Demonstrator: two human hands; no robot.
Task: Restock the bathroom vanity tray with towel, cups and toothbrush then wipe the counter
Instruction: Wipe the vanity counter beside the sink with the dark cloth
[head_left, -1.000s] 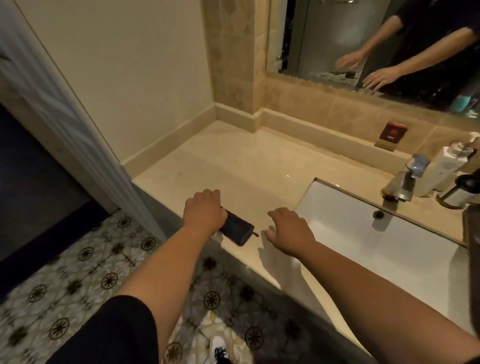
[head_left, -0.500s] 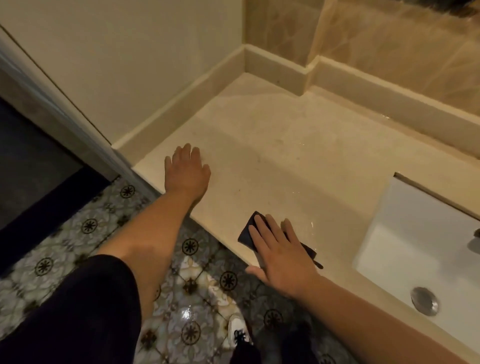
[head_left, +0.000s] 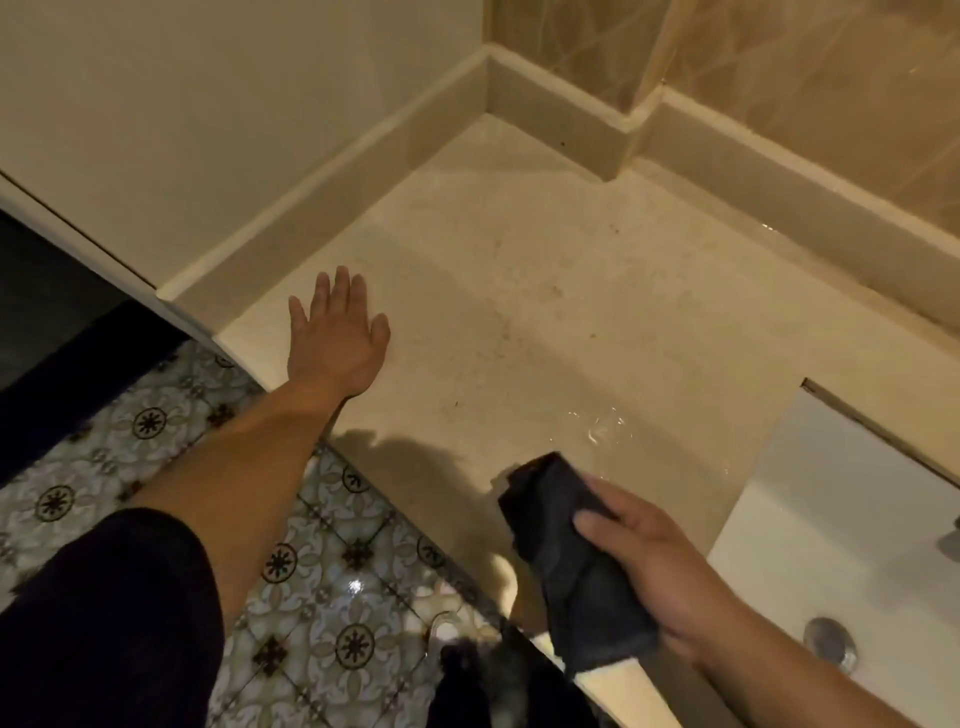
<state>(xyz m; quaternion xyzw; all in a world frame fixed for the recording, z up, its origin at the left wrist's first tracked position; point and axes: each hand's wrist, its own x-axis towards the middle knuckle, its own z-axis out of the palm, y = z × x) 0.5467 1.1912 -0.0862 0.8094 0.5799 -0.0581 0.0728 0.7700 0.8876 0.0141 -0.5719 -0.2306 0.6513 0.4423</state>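
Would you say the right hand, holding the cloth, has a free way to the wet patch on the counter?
Probably yes: the right hand grips the dark cloth just short of the wet patch, with only bare counter between.

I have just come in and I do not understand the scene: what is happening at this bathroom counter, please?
A person is wiping the counter. The right hand holds a dark folded cloth near the front edge, beside the white sink. The left hand rests flat and open on the counter, near the wall. A small wet patch shines just beyond the cloth. No tray, cups or toothbrush are in view.
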